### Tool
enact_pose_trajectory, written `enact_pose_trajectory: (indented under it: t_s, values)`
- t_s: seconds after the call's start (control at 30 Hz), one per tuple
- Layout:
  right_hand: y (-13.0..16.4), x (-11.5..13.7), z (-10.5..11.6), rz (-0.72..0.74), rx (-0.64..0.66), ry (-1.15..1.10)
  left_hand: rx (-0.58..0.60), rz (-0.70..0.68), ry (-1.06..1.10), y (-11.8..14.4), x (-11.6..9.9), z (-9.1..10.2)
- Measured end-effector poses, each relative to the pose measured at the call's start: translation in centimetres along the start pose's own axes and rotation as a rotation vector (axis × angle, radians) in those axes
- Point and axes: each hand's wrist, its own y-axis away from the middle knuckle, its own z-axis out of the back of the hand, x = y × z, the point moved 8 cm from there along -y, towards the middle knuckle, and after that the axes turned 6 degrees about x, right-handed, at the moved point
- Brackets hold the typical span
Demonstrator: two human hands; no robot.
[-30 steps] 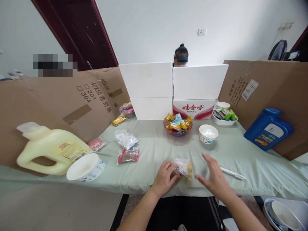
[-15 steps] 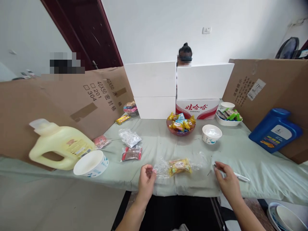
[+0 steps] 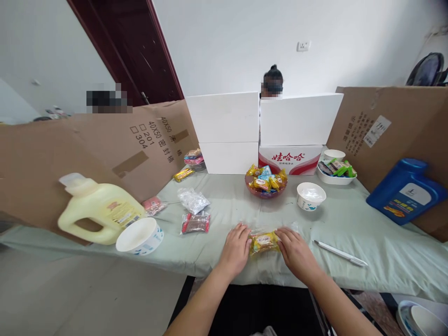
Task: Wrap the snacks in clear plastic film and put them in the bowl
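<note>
A yellow wrapped snack packet [image 3: 265, 241] lies near the front edge of the table on a sheet of clear plastic film [image 3: 261, 229]. My left hand [image 3: 236, 248] rests at the packet's left end, with its fingers bent and pressed together over the film. At the opposite end, my right hand [image 3: 296, 252] is closed the same way, its fingertips touching the packet's corner. Both palms face down, so the fingers' undersides are hidden. To the right of my right hand lies a white pen [image 3: 341, 253], apart from it.
A glass bowl [image 3: 266, 190] of wrapped snacks and a paper bowl [image 3: 311, 198] stand beyond my hands. Red-edged packet [image 3: 195, 223] and crumpled plastic [image 3: 193, 200] lie left. A yellow jug [image 3: 101, 212], white bowl [image 3: 140, 236] and blue bottle [image 3: 406, 191] flank them. Boxes [image 3: 294, 159] line the back.
Both hands have moved inward to the packet's ends, covering the film that was spread out at its sides. My right hand has let go of the pen, which now lies on the table.
</note>
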Motion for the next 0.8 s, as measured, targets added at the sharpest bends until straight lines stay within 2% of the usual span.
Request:
enact_pose_trajectory:
  t_s: [0.07, 0.13, 0.2, 0.3, 0.37, 0.47, 0.5, 0.53, 0.57, 0.63, 0.7, 0.8]
  values:
    - [-0.8, -1.7, -1.2, -0.078, 0.065, 0.077, 0.052, 0.014, -0.051, -0.4, 0.8, -0.9]
    - [-1.0, -2.8, -1.7, -0.117, 0.134, 0.111, 0.064, 0.013, -0.07, -0.4, 0.9, -0.9]
    - [-0.6, -3.2, -1.5, -0.122, 0.178, 0.111, 0.034, 0.014, -0.054, -0.2, 0.6, -0.1]
    - [1.0, -2.5, 0.5, -0.09, 0.195, 0.052, 0.029, 0.001, 0.045, 0.9, -0.3, 2.1]
    - [2.4, -1.3, 2.5, -0.038, 0.227, -0.026, 0.172, -0.07, 0.155, 2.0, -1.6, 3.1]
    - [4.2, 0.7, 4.5, 0.051, 0.394, -0.204, 0.575, -0.223, 0.323, 4.1, -4.0, 3.1]
    - [4.4, 1.1, 4.8, 0.052, 0.441, -0.263, 0.665, -0.238, 0.36, 4.5, -4.5, 3.1]
    - [4.4, 1.2, 5.0, 0.032, 0.461, -0.312, 0.697, -0.227, 0.382, 4.3, -4.8, 3.0]
    - [4.0, 1.2, 5.0, -0.002, 0.452, -0.346, 0.671, -0.198, 0.389, 3.7, -4.8, 2.9]
    - [2.7, 0.6, 4.2, -0.069, 0.376, -0.355, 0.503, -0.136, 0.352, 1.4, -4.7, 2.5]
    - [1.4, -0.2, 2.4, -0.096, 0.281, -0.279, 0.343, -0.113, 0.271, -0.9, -4.6, 1.4]
    - [0.7, -2.1, -0.9, -0.123, 0.139, -0.022, 0.294, -0.119, 0.157, -2.8, -4.1, -1.4]
